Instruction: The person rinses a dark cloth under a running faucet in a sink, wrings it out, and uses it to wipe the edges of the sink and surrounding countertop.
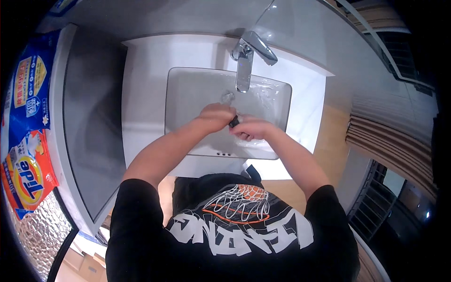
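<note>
Both hands meet low over a white rectangular basin [188,98]. My left hand [218,115] is closed in a fist, its knuckles toward the drain; whatever it grips is hidden. My right hand [251,129] curls its fingers round a small black thing [234,122], too covered to name, which sits against the left hand's fingers. A chrome faucet [243,75] stands behind the basin, its spout pointing toward my hands. The round drain [228,97] lies just beyond the left hand. Shiny wet patches show on the basin's right side.
A white counter [143,94] surrounds the basin. At the left, a blue package [28,94] and an orange detergent bag [29,171] rest beside a grey panel [91,122]. A striped curtain [390,145] hangs at the right. Overflow holes [224,154] mark the basin's near wall.
</note>
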### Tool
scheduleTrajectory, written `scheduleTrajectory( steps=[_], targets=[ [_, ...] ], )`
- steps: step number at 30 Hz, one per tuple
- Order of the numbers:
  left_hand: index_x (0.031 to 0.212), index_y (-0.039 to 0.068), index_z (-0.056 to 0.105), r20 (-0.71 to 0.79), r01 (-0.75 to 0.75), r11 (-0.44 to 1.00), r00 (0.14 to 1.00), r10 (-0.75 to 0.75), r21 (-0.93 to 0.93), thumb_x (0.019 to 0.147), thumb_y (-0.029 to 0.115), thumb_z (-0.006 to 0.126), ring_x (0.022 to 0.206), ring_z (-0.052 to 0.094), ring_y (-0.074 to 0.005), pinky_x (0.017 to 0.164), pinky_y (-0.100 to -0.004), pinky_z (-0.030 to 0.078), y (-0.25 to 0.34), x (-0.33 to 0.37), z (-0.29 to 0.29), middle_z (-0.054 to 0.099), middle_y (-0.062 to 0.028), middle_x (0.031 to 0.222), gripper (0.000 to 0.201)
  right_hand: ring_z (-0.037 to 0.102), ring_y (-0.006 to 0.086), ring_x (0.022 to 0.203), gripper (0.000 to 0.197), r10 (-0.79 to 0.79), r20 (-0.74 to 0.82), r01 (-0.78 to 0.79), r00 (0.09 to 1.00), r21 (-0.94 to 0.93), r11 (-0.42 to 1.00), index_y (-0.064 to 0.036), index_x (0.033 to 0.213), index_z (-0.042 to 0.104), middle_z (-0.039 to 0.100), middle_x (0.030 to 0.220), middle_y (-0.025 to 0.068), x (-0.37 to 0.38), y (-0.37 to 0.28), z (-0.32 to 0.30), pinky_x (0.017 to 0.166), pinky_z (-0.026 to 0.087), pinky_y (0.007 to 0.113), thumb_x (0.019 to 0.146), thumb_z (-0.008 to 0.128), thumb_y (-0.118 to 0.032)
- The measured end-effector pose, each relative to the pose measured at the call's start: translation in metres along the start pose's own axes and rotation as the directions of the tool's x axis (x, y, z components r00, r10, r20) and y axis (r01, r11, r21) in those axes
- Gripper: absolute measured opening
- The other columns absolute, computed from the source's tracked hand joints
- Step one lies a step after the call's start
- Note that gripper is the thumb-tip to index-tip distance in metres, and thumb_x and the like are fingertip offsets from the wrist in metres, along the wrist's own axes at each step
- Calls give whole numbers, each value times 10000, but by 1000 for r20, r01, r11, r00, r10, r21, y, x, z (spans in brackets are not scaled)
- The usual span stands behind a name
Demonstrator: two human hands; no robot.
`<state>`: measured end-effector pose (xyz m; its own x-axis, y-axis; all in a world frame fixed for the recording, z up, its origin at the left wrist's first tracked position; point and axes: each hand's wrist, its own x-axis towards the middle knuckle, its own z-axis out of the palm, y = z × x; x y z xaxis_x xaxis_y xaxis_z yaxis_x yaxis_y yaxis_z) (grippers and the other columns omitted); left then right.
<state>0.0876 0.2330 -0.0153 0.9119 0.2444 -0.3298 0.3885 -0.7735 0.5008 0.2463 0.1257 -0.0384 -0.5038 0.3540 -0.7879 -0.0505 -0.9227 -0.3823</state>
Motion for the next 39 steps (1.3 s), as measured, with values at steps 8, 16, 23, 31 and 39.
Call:
scheduleTrajectory(
  steps=[8, 16, 23, 31, 39],
  targets=[
    [818, 44, 624, 550, 438, 744, 827, -114, -504, 725, 284, 761, 625, 616, -184, 475, -357, 462, -12, 15, 10, 626, -97, 749, 291, 621, 378, 993, 243, -490, -377, -291, 786, -925, 245, -56, 1119, 565, 644, 1039, 179, -17, -26, 36, 816, 505, 455, 902, 516, -152],
    [843, 31, 561, 395, 406, 327, 913, -101, -853, 730, 141, 693, 598, 547, -166, 520, -315, 445, -20, -10, 9, 539, -34, 704, 206, 616, 307, 949, 309, -885, -152, 20, 441, -984, 179, -76, 1115, 566, 609, 1037, 130, -13, 19, 25, 755, 518, 405, 863, 638, -240],
    [900, 35, 557, -380, -256, 749, 925, 5, -612, 650, -35, 670, 912, 601, -288, 753, -350, 478, -5, -18, 35, 588, -128, 1003, 283, 592, 154, 830, 460, -251, -77, 255, 965, 502, 827, -72, 1302, 494, 620, 1103, 89, -41, 21, 22, 564, 474, 305, 899, 647, -231],
    [957, 34, 631, -10, 139, 983, 990, -142, -119, 782, 76, 604, 961, 620, -399, 856, -432, 512, 14, -9, 10, 641, -193, 992, 182, 495, 114, 509, 158, 10, -132, -27, 991, -127, 991, -40, 878, 637, 507, 603, 1, -2, 17, 5, 410, 340, 270, 855, 630, -196],
    [849, 14, 672, 323, 295, 765, 939, -121, -572, 719, 227, 698, 635, 633, -264, 570, -397, 487, 4, 8, 30, 627, -138, 675, 250, 640, 364, 836, 230, -507, -342, -294, 791, -940, 174, -87, 892, 638, 661, 840, 154, -20, -16, 16, 729, 510, 456, 816, 612, -303]
  ],
)
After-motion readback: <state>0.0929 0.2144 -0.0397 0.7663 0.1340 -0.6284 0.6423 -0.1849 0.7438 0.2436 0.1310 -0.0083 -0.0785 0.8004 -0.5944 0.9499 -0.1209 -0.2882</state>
